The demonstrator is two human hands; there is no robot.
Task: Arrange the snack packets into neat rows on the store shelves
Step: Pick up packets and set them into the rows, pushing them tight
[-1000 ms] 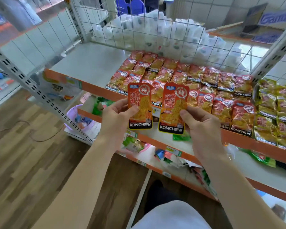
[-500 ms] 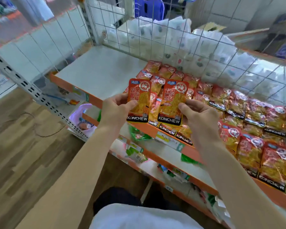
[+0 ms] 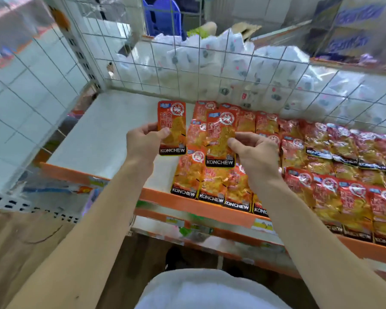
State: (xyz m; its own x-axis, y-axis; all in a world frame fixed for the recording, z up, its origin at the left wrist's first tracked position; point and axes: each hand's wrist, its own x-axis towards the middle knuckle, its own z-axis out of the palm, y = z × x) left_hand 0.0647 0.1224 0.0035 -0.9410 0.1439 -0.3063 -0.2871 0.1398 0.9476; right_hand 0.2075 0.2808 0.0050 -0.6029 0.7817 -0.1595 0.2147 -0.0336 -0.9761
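My left hand [image 3: 143, 143] pinches one orange KONCHEW snack packet [image 3: 172, 121] by its left edge, held upright above the white shelf [image 3: 112, 134]. My right hand [image 3: 254, 152] pinches a second orange packet [image 3: 220, 132] by its right edge, just to the right of the first. Both packets hang over the left end of the rows of matching packets [image 3: 321, 157] that lie on the shelf. The shelf's left part is bare white board.
A wire grid [image 3: 210, 70] closes the shelf's back and left side, with white plastic bags [image 3: 232, 61] behind it. The shelf has an orange front lip [image 3: 194, 204]. Lower shelves hold mixed goods. Wooden floor lies at the left.
Both hands have carried their packets up and forward over the shelf, farther from the front lip. The camera has moved closer and leftward, so the packet rows now sit more to the right.
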